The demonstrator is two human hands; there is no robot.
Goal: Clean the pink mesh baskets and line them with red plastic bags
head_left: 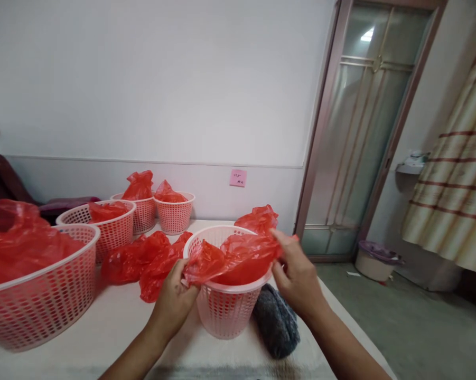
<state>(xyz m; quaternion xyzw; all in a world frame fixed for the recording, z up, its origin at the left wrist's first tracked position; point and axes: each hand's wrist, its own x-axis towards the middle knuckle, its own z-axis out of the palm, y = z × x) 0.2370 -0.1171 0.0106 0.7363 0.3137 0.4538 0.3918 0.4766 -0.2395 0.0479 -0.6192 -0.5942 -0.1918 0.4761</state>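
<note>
A pink perforated basket (226,316) stands upright on the pale table, with a red plastic bag (241,258) inside and over its rim. My left hand (176,301) pinches the bag's left edge beside the rim. At the right of the basket, my right hand (297,272) grips the bag's other end between thumb and fingers. A dark grey rolled cloth (276,322) lies against the basket's right side, below my right hand. Behind the basket is another red bag (258,218). Crumpled red bags (137,257) lie to its left.
Several more pink baskets (39,306) holding red bags stand at the left and back left of the table (114,338). A pink note (238,178) is on the wall. Beyond the table's right edge are a door, a bin (376,261) and a curtain (451,195).
</note>
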